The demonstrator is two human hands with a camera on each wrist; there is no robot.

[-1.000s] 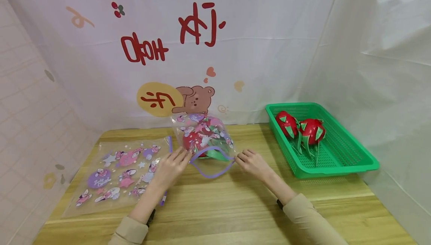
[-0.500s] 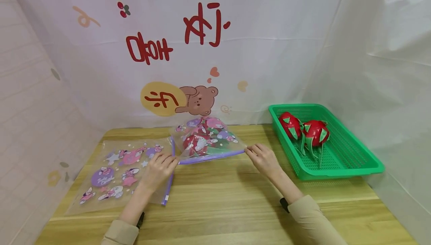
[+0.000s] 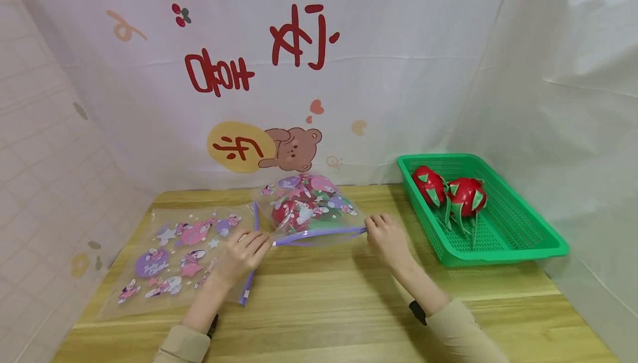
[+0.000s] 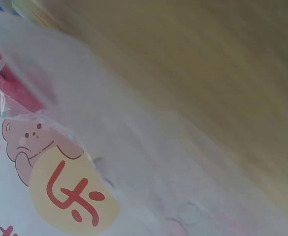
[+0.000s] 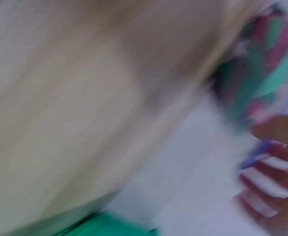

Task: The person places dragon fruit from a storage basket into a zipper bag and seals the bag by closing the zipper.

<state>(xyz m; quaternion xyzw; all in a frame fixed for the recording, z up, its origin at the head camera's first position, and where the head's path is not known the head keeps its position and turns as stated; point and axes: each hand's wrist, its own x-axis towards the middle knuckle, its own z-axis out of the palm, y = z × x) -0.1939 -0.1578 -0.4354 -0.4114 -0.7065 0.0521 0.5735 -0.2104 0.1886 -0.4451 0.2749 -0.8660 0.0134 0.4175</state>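
A clear zip bag (image 3: 326, 201) printed with pink and purple figures lies at the back middle of the table. Red and green fruit, apparently dragon fruit (image 3: 291, 213), shows through its film. My left hand (image 3: 242, 255) pinches the left end of its purple zip edge (image 3: 319, 233), while my right hand (image 3: 390, 243) grips the right end. Between them the edge runs nearly straight, its lower side sagging slightly. In the right wrist view, blurred, my right hand (image 5: 281, 167) has its fingers curled at the purple strip. Only bag film and table appear in the left wrist view.
A second printed zip bag (image 3: 189, 257) lies flat at the left, partly under my left forearm. To the right stands a green basket (image 3: 503, 255) holding two red dragon fruits (image 3: 467, 195) with green scales. A white printed curtain (image 3: 374, 91) closes off the back.
One second ago the bag's mouth gaped in a wide oval. My hands have moved apart, drawing the edge nearly straight. Since half a second ago, my left hand has shifted slightly right.
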